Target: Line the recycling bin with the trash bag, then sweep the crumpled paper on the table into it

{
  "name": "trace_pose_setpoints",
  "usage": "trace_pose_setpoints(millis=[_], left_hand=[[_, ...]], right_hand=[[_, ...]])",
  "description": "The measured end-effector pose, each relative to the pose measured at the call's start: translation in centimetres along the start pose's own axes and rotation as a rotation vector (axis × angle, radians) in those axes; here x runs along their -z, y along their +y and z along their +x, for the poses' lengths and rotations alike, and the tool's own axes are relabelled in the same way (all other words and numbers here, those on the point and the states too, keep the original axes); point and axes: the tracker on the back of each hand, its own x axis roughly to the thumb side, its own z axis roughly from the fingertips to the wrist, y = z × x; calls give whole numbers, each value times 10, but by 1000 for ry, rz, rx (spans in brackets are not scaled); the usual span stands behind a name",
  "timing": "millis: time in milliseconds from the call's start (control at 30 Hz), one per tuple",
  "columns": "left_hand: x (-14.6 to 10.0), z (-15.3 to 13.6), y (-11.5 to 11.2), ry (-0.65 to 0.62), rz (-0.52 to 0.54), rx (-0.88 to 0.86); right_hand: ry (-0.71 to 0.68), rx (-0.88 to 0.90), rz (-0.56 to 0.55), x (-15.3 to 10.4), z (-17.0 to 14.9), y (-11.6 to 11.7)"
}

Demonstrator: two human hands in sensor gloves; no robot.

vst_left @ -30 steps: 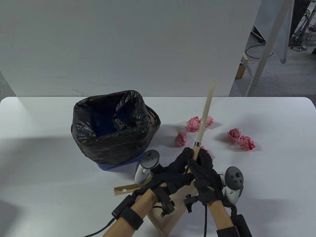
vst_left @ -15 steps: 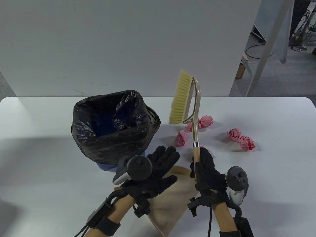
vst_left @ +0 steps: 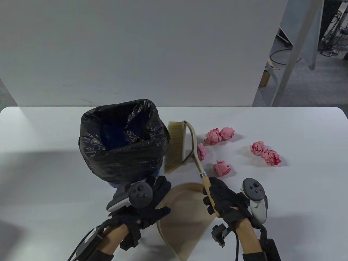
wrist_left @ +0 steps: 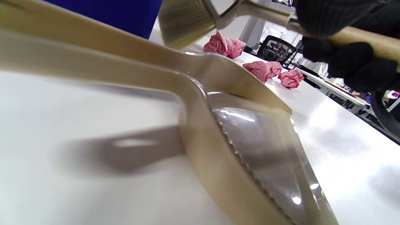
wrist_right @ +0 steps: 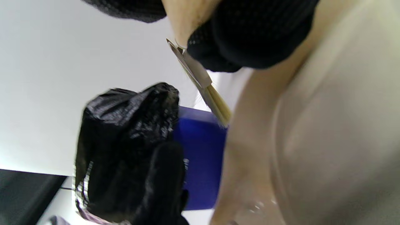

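Observation:
The blue recycling bin (vst_left: 115, 185) stands left of centre, lined with a black trash bag (vst_left: 122, 138). Several pink crumpled paper balls (vst_left: 222, 167) lie to its right on the table. My right hand (vst_left: 220, 198) grips the wooden handle of a brush (vst_left: 175, 148), whose bristle head hangs low beside the bin. A beige dustpan (vst_left: 185, 214) lies near the front edge. My left hand (vst_left: 157, 195) rests over the pan's left side with fingers stretched forward. Its palm hides the pan's handle there. The left wrist view shows the dustpan (wrist_left: 250, 140) close up, with the paper balls (wrist_left: 259, 68) beyond.
A white wall panel (vst_left: 136, 54) stands right behind the white table (vst_left: 40, 163). Bare tabletop stretches left of the bin and right of the paper balls. Floor, cables and table legs (vst_left: 288, 59) show at the far right.
The brush swung down from upright and to the left; its head now hangs beside the bin. My left hand let go of the brush handle and drew back over the dustpan's left side.

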Motion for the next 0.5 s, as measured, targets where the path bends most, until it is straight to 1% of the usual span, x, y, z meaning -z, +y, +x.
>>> trace_pose_setpoints(millis=[133, 300, 500], left_hand=[[-1, -4, 2, 29, 5, 36], [-1, -8, 4, 38, 9, 15], [-1, -7, 3, 48, -5, 21]], right_hand=[[77, -49, 3, 1, -3, -4], [106, -31, -37, -4, -1, -20], [146, -71, -170, -19, 2, -45]])
